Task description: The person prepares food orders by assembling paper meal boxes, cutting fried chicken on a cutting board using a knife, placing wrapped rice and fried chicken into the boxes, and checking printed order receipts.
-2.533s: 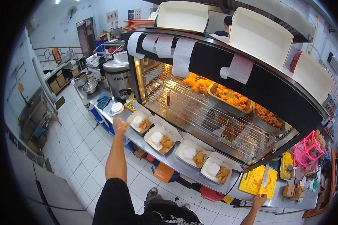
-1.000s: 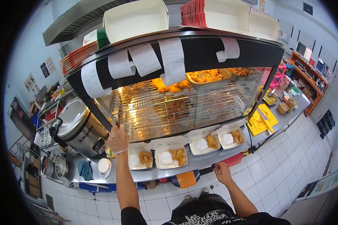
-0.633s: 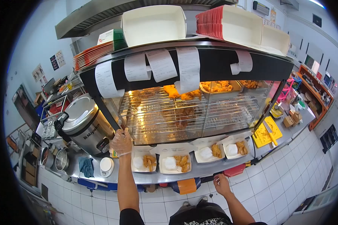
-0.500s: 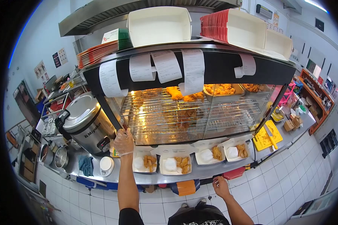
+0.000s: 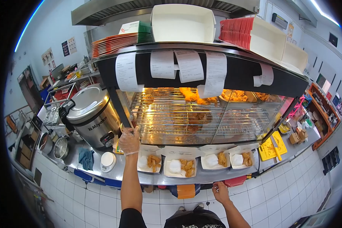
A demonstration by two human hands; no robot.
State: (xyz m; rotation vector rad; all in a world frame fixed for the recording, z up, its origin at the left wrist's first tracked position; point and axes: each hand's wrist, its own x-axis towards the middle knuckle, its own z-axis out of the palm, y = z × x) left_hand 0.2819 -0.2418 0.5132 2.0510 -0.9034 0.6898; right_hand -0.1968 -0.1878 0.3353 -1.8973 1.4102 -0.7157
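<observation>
My left hand (image 5: 129,140), in a clear plastic glove, is raised at the front left corner of the glass food warmer (image 5: 174,138). Its fingers are bent in against the corner post; whatever they hold there is too small to make out. Below and right of it, open paper boxes with white rounded portions and fried chicken (image 5: 154,162) line the counter (image 5: 140,178). My bare right hand (image 5: 220,192) hangs low by the counter's front edge, fingers curled in, with nothing visible in them. Fried pieces (image 5: 197,97) lie on the wire rack inside the warmer.
Left stand a large steel cooker (image 5: 93,119), a white scale (image 5: 108,161), a blue cloth (image 5: 86,159) and a metal bowl (image 5: 60,147). Right lies a yellow cutting board (image 5: 269,150) with a knife. Paper receipts (image 5: 216,72) hang from the warmer, below stacked boxes (image 5: 184,24).
The view has shifted, so the warmer appears further right. My left hand stays at the warmer's corner, its fingers slightly rearranged. My right hand remains low by the counter edge.
</observation>
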